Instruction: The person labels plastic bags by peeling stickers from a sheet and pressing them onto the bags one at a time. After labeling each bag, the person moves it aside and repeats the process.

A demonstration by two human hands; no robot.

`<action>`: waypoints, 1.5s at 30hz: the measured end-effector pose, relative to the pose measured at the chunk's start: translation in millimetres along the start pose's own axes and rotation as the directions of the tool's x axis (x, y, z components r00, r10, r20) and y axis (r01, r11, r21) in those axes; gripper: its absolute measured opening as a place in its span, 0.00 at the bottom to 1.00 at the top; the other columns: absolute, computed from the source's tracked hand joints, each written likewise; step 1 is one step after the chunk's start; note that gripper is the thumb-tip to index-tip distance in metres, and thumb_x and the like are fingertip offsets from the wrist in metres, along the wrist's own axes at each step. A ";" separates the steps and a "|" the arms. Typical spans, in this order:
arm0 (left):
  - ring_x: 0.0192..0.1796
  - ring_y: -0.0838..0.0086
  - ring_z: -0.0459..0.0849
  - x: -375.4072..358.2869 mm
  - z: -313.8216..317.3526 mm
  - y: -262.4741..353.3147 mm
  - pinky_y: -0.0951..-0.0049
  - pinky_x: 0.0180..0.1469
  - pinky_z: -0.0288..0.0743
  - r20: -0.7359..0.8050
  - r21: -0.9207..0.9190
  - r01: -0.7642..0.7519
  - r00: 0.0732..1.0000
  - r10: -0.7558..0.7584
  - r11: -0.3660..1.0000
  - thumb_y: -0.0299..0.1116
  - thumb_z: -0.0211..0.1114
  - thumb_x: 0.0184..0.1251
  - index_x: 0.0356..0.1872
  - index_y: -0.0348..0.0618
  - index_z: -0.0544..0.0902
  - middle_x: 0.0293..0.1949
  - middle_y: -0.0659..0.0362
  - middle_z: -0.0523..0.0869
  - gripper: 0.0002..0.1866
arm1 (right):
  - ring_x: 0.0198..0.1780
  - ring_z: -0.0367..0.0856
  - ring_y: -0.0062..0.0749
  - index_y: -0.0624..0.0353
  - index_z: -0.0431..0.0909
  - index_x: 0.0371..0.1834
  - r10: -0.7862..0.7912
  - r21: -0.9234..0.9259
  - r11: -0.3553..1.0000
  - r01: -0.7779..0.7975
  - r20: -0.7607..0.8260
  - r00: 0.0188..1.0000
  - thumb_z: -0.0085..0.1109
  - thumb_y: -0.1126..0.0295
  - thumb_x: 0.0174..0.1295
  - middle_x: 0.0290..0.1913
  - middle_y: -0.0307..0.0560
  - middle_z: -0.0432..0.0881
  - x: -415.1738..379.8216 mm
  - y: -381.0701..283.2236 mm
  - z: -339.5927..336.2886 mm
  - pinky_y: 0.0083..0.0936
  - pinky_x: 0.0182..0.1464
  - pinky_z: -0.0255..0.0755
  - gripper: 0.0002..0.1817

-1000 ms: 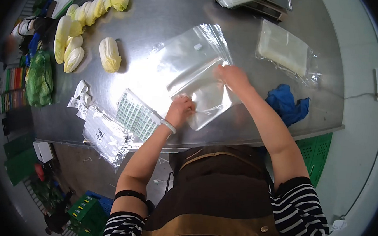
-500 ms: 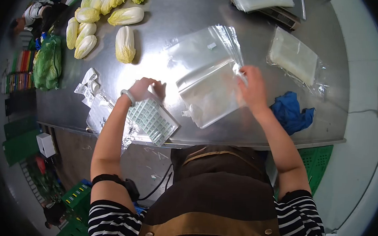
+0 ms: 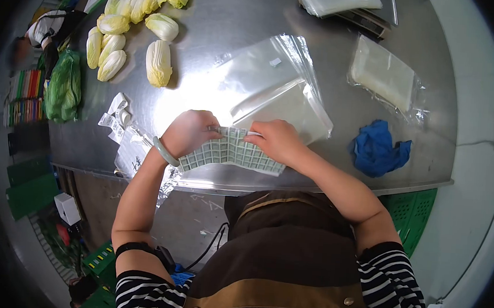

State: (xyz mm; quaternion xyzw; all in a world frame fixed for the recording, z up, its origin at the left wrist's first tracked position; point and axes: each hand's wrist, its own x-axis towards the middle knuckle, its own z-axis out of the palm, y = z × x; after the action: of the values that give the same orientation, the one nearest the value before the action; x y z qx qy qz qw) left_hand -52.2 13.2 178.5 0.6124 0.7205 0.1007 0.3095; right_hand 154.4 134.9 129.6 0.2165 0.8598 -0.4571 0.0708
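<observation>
Between my two hands is a sheet of small pale green labels (image 3: 230,153) in a grid, bent along its middle near the table's front edge. My left hand (image 3: 194,132), with a bangle at the wrist, pinches its upper left edge. At the upper right edge, my right hand (image 3: 276,140) grips it between thumb and fingers. Just beyond the sheet lie flat clear plastic bags (image 3: 258,69), overlapping one another. Left of my left hand are a crumpled clear wrapper (image 3: 135,155) and a curled strip of white printed labels (image 3: 117,115).
Several napa cabbages (image 3: 160,63) lie at the back left of the steel table (image 3: 222,15). To the right are a blue cloth (image 3: 379,149) and a wrapped pack of bags (image 3: 383,72). More bags (image 3: 338,0) sit on a scale at the back. Another person (image 3: 44,28) is at far left.
My right hand has left the plastic bags and moved left onto the label sheet. The sheet has been turned and bent, now held by both hands. One cabbage at the back lies turned.
</observation>
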 end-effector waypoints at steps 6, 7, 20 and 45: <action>0.36 0.73 0.83 -9.3 -4.5 0.4 0.73 0.42 0.76 -0.110 -0.368 0.133 0.977 -0.185 0.920 0.24 0.74 0.50 0.42 0.39 0.80 0.31 0.59 0.84 0.17 | 0.34 0.82 0.52 0.58 0.79 0.34 -0.093 -0.118 0.990 0.079 -0.116 0.989 0.54 0.57 0.66 0.27 0.52 0.82 -29.9 19.4 -15.5 0.44 0.37 0.73 0.15; 0.39 0.73 0.84 -11.4 0.7 -7.4 0.72 0.44 0.77 -0.145 -0.411 0.113 0.972 -0.187 0.905 0.24 0.73 0.50 0.42 0.39 0.79 0.33 0.58 0.85 0.17 | 0.33 0.81 0.52 0.58 0.78 0.32 -0.090 -0.118 0.990 0.074 -0.145 0.985 0.55 0.57 0.66 0.26 0.52 0.81 -33.3 21.1 -16.6 0.44 0.36 0.72 0.14; 0.26 0.85 0.74 -13.5 29.5 0.5 0.81 0.30 0.67 -0.421 -0.516 0.176 0.800 -0.427 0.838 0.36 0.62 0.69 0.29 0.31 0.82 0.22 0.64 0.81 0.15 | 0.27 0.79 0.51 0.58 0.77 0.29 -0.138 -0.072 0.990 0.123 -0.264 0.955 0.56 0.59 0.66 0.22 0.52 0.78 -64.8 16.1 -23.2 0.42 0.30 0.71 0.14; 0.33 0.83 0.82 -16.0 18.6 23.3 0.82 0.37 0.76 -0.074 -0.891 0.121 0.912 -0.404 0.437 0.26 0.67 0.64 0.42 0.35 0.80 0.34 0.60 0.86 0.08 | 0.23 0.80 0.33 0.56 0.72 0.40 -0.681 -0.633 0.649 0.422 -0.236 0.693 0.55 0.66 0.61 0.21 0.41 0.76 -15.7 -9.0 -14.6 0.32 0.26 0.71 0.08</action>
State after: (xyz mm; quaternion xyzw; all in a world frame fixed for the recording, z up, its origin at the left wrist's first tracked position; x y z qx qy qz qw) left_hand -21.5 -1.0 181.2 0.2279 0.6906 0.4861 0.4846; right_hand 165.7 137.6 149.8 0.0071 0.9656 -0.1347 -0.2224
